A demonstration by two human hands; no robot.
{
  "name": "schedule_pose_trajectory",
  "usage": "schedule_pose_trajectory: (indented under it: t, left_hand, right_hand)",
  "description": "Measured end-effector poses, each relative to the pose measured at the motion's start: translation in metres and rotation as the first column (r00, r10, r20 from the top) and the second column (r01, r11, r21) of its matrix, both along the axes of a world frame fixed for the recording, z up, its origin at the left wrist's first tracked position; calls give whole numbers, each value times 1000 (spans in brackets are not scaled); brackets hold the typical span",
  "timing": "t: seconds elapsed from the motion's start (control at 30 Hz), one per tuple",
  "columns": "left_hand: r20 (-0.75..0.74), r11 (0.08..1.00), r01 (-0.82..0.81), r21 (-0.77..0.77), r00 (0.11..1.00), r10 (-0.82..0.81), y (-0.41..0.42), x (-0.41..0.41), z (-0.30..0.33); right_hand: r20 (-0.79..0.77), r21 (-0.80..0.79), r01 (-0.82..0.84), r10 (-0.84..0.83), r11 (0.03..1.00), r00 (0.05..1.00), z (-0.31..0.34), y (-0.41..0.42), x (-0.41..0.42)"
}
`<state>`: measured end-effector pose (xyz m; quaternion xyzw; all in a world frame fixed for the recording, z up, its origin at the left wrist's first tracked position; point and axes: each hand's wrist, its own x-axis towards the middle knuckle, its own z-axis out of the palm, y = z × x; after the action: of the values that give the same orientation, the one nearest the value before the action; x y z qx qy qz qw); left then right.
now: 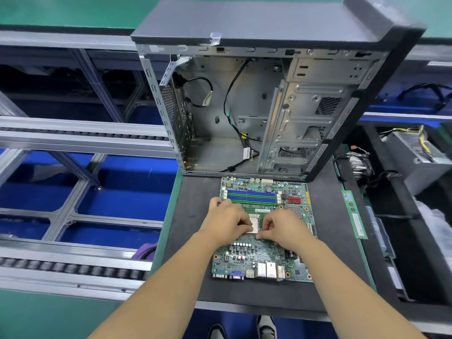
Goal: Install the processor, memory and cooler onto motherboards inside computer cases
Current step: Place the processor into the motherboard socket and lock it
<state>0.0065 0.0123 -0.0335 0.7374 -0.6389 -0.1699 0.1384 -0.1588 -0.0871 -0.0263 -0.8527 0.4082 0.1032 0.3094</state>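
Two bare forearms reach in from 6 o'clock, and both hands meet over the middle of the motherboard (264,243), which lies flat on the dark surface (193,253) in front of the open case (256,106). The left hand (226,222) has its fingers curled at the left edge of the processor (254,222), a pale square seated in the socket area; the right hand (283,227) pinches at the socket's lower right edge, fingertips (259,236) pressed to the board. Whether it holds the retention lever or the frame itself is hidden under the fingers.

By my reading, the step in hand is seating and locking the processor. To do it well, the chip should lie flat and square in the socket, with no corner riding high, before any force goes on the latch. The left hand should only steady, not push down. The lever wants one smooth sweep under its hook, and any resistance is a reason to lift and recheck orientation.

The memory slots (252,196), blue and green, sit empty at 12 o'clock of the hands. A memory stick (354,214) waits at 3 o'clock along the surface's edge, and a cooler (358,165) lies beyond it at 2 o'clock, near a power supply (415,152).
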Motion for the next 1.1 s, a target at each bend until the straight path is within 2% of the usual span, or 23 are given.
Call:
schedule_pose_trajectory:
  t: [0.17, 0.37, 0.5, 0.53, 0.6, 0.67, 0.7, 0.77, 0.87, 0.93, 1.1]
  left_hand:
    - [56, 995, 38, -97, 998, -33, 14, -2, -8]
    - [81, 998, 53, -39, 995, -50, 3, -5, -2]
    - [39, 999, 43, -11, 998, -42, 1, -2, -4]
    - [44, 999, 49, -19, 998, -48, 0, -2, -5]
    - [65, 997, 56, -48, 997, -52, -2, -3, -7]
    - [88, 995, 65, -81, 994, -57, -7, -9, -5]
    - [97, 993, 69, -94, 993, -60, -10, -15, -2]
    - [95, 990, 84, -115, 993, -74, -21, -29, 6]
    - [46, 984, 109, -141, 994, -103, -47, -53, 17]
    - [33, 985, 106, -136, 994, -103, -66, -69, 21]
    - [29, 997, 43, -70, 999, -41, -96, -101, 22]
  right_hand:
    - [27, 14, -5, 5, 1000, 1000, -1, 3, -2]
    - [-29, -12, 16, -17, 1000, 999, 4, 7, 4]
    - [-6, -35, 15, -15, 999, 1000, 9, 15, 1]
    - [48, -2, 64, -64, 998, 997, 9, 18, -2]
    - [217, 65, 289, -296, 955, 930, 10, 17, -13]
    - [356, -4, 554, -516, 833, 779, 13, 7, -31]
    - [375, -61, 641, -578, 765, 725, 14, 0, -41]
    - [333, -135, 732, -665, 667, 668, 15, -17, -61]
    - [180, -201, 759, -738, 619, 650, 13, -45, -87]
    - [92, -232, 743, -747, 627, 659, 10, -60, -98]
    - [-103, -287, 627, -674, 724, 731, 3, -77, -114]
